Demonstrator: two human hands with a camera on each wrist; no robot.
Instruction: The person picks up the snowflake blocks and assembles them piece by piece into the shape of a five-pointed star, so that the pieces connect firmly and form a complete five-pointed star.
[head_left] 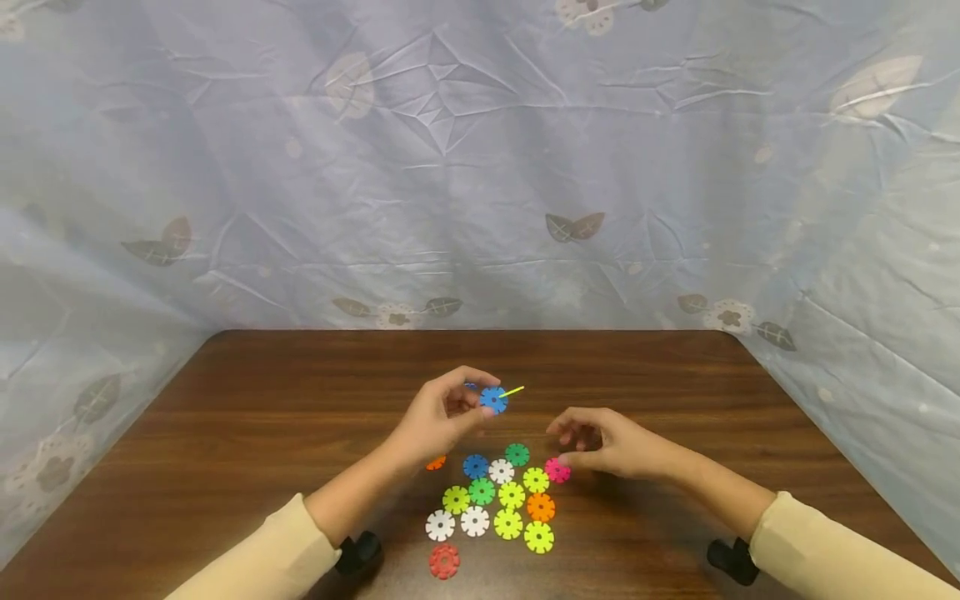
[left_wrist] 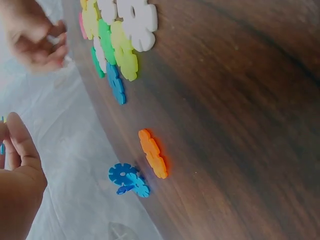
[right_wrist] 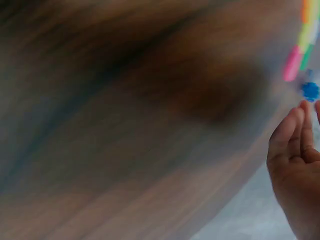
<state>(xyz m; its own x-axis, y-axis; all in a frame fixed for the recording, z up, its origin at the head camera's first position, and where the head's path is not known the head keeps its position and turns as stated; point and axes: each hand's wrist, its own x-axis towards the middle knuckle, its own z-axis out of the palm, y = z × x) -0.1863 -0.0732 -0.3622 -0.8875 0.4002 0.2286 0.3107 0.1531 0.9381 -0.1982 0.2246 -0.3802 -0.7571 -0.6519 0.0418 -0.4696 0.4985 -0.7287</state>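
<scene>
In the head view my left hand pinches a blue notched disc between thumb and fingers, raised over the table. A thin yellow-green piece sticks out from that disc's right side, seen edge-on. My right hand hovers at the right of the loose discs, fingers bent loosely with nothing visible between them; its thumb is by a pink disc. The left wrist view shows my left hand at the left edge, its held disc mostly hidden. In the right wrist view my right hand holds nothing visible.
Several flat discs in white, yellow-green, green, blue and orange lie on the brown table, with a red one nearest me. Behind my left hand stand joined blue discs, near an orange disc. Patterned cloth surrounds the table.
</scene>
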